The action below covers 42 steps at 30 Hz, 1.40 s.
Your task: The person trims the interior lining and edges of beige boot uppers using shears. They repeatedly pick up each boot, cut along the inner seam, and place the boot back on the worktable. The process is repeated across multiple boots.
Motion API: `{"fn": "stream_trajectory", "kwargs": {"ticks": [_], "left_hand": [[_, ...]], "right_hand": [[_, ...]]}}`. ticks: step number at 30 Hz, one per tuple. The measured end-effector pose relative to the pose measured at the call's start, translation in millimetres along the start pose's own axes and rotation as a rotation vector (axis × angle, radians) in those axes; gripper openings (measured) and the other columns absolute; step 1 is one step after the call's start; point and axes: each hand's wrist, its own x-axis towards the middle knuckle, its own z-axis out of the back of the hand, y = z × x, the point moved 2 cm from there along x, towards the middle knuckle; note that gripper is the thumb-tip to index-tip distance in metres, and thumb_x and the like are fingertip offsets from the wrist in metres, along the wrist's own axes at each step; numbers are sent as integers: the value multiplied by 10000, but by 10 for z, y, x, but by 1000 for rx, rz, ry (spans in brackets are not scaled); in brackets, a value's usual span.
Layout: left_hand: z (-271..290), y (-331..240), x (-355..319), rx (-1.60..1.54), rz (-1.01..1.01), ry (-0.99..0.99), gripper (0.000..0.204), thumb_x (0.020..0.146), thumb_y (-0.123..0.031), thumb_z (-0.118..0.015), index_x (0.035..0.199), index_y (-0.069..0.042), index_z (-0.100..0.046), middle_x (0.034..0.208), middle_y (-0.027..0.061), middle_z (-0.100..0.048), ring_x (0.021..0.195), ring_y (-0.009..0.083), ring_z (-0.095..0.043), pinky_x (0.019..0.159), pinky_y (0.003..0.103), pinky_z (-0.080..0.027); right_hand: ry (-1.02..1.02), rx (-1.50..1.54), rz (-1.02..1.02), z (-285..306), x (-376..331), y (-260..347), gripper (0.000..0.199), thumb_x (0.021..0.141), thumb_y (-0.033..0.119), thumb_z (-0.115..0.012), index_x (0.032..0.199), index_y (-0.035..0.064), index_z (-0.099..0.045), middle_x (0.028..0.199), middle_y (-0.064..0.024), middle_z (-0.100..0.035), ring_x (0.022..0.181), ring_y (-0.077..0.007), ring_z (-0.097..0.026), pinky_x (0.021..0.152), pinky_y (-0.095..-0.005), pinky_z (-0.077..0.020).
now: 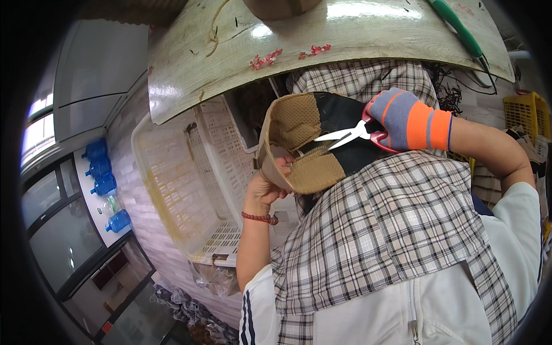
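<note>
From my remote seat I judge this a trimming step: the gloved right hand [397, 119] grips the scissors [360, 132], blades parted, at the tan-and-black fabric piece [316, 172] above the apron [374, 213]; the left hand [269, 187] pinches its wall. Next calls for a steady hold and careful snip

Black-and-beige plaid apron [374, 224], white zipped top [368, 313], dark-striped sleeves [257, 310], orange-and-grey glove [411, 122], reddish bead bracelet [257, 218]

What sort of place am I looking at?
Probably a small workshop: scissors held at a tan piece, a green tool on the table, and a plastic crate close by.
</note>
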Motion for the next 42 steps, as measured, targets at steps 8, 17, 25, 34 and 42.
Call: {"fn": "stream_trajectory", "kwargs": {"ticks": [8, 17, 25, 34, 42], "left_hand": [[-58, 176, 24, 81, -208, -157, 484, 725, 15, -820, 1153, -46, -602, 913, 40, -681, 808, 167, -693, 624, 313, -590], [-96, 189, -111, 77, -183, -171, 362, 769, -42, -801, 1094, -23, -642, 865, 78, -707, 686, 198, -692, 412, 331, -509], [1, 289, -8, -62, -112, -283, 288, 767, 45, -788, 1037, 16, -692, 964, 103, -711, 832, 224, -702, 701, 364, -606], [63, 297, -65, -98, -115, -300, 313, 745, 117, -772, 1030, 10, -699, 993, 99, -705, 921, 228, -697, 818, 369, -604], [-47, 252, -100, -44, -110, -253, 365, 737, 106, -782, 1083, 40, -689, 1057, 118, -703, 966, 227, -679, 884, 368, -577]], "right_hand": [[239, -65, -36, -118, 105, 141, 347, 774, 330, -754, 1009, 78, -710, 853, -110, -705, 791, -299, -699, 673, -396, -555], [138, -141, 7, 3, 98, 141, 259, 818, 318, -742, 965, 107, -720, 840, -84, -704, 752, -263, -700, 675, -377, -557], [4, -120, 77, -189, 365, 280, 313, 711, 296, -795, 975, 138, -741, 898, -80, -709, 879, -254, -690, 733, -361, -548], [29, -291, 187, -248, 591, 428, 221, 760, 293, -729, 874, 104, -738, 783, -84, -719, 761, -241, -715, 649, -365, -542], [329, -289, -116, 7, 542, 383, 314, 786, 342, -750, 1004, 118, -723, 809, -99, -706, 760, -286, -707, 670, -378, -558]]}}
